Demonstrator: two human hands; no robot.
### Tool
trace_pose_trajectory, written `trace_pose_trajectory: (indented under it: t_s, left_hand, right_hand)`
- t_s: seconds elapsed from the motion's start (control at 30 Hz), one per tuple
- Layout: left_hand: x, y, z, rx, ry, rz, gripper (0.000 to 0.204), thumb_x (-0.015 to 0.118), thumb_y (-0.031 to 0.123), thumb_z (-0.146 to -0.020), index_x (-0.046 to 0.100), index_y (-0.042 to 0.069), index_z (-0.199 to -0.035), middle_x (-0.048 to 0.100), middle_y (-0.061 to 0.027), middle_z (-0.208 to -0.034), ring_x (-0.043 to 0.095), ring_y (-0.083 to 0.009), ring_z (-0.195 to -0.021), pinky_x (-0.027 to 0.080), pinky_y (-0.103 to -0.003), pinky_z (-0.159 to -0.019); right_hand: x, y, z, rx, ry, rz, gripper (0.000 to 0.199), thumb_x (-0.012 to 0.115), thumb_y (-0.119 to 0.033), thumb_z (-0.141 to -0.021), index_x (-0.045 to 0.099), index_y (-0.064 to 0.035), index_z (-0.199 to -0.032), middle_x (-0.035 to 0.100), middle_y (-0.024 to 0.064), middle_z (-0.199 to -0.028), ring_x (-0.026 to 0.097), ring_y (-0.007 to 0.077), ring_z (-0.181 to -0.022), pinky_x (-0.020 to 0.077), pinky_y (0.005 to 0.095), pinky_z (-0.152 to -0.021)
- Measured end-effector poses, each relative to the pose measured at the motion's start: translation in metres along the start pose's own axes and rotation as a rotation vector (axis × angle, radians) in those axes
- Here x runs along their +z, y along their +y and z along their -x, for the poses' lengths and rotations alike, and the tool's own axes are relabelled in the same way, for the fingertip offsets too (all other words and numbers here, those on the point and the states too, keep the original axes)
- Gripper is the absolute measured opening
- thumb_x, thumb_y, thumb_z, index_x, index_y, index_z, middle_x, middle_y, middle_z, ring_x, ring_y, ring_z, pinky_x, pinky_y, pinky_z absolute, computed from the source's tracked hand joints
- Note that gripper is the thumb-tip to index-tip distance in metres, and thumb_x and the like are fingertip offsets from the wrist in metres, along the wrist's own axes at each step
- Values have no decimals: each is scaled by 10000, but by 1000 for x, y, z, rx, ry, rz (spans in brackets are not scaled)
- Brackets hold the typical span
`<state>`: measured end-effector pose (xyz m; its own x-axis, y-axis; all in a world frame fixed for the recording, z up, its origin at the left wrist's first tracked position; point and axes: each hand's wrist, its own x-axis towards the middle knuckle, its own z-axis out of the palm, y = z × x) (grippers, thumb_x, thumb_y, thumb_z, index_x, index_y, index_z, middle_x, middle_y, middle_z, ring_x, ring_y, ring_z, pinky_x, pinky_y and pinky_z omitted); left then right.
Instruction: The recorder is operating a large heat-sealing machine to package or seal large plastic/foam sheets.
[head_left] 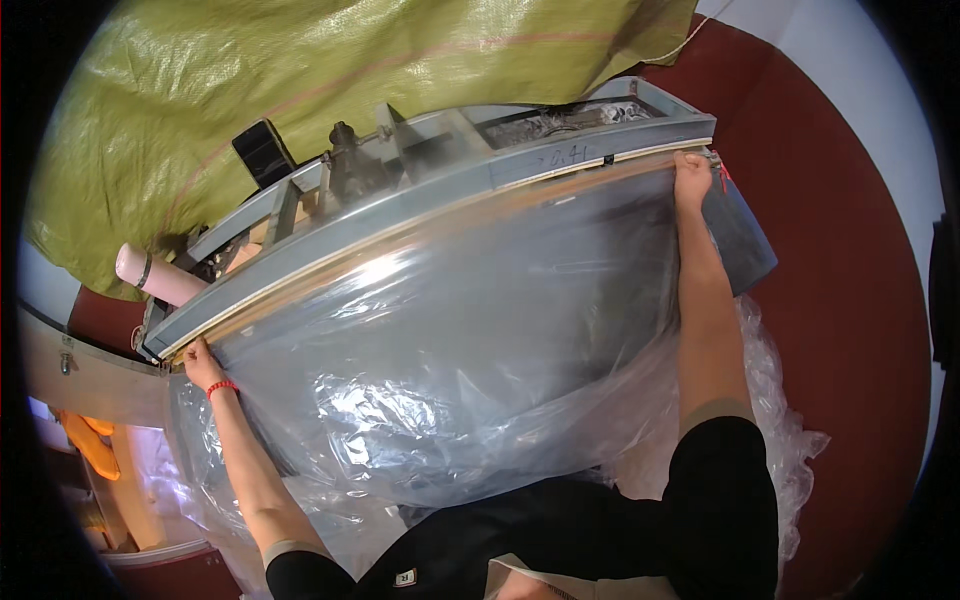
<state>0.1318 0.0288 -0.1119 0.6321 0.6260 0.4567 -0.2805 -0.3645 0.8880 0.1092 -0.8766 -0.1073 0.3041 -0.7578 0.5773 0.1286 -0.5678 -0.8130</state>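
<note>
A wide sheet of clear plastic film [480, 330] is stretched between my two hands along the front of a long grey metal frame [400, 195]. Near the frame's left end, my left hand [203, 367] has its fingers closed on the film's upper left corner. My right hand [691, 180] is closed in a fist on the upper right corner, by the frame's right end. A pale strip with a brownish band [440, 228] runs along the frame's front edge, just above the film. Below, the film hangs in shiny folds toward my body.
A black phone [263, 152] leans behind the frame, and a pink roll [160, 277] lies at its left end. Yellow-green woven sheeting [330, 70] covers the back. A grey panel [738, 232] stands beside my right forearm. Dark red floor [840, 330] lies to the right.
</note>
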Motion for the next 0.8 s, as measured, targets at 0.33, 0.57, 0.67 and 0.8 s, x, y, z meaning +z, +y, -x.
trace_pose_trajectory:
  t_s: [0.33, 0.57, 0.67, 0.8]
  left_hand:
    - [-4, 20, 8, -204, 94, 213, 70, 463, 99, -797, 470, 50, -748, 495, -30, -632, 468, -113, -507, 429, -244, -463]
    - [-51, 91, 37, -4, -342, -60, 41, 502, 39, -806, 485, 39, -844, 481, 23, -755, 446, -49, -686, 371, -168, -642]
    - [-79, 147, 66, 150, -270, 26, 47, 496, 23, -815, 495, 48, -854, 488, 19, -777, 444, -44, -705, 368, -176, -658]
    - [-127, 174, 79, 241, -3, 23, 58, 519, 36, -811, 490, 39, -861, 482, 13, -829, 446, -51, -770, 371, -187, -703]
  right_hand:
    - [-19, 6, -20, 334, -17, -253, 86, 494, -85, -785, 513, -16, -833, 553, 102, -713, 553, 168, -564, 449, 290, -450]
    - [28, -182, 81, -402, 51, 204, 179, 538, -103, -766, 538, -3, -914, 561, 131, -905, 509, 273, -889, 372, 360, -815]
    - [56, -280, 171, -649, -430, -159, 177, 587, -117, -747, 551, -37, -901, 536, 102, -961, 475, 259, -945, 359, 353, -823]
    - [55, -359, 269, -805, -970, -171, 216, 632, -214, -711, 564, -30, -803, 554, 95, -876, 506, 250, -880, 371, 340, -779]
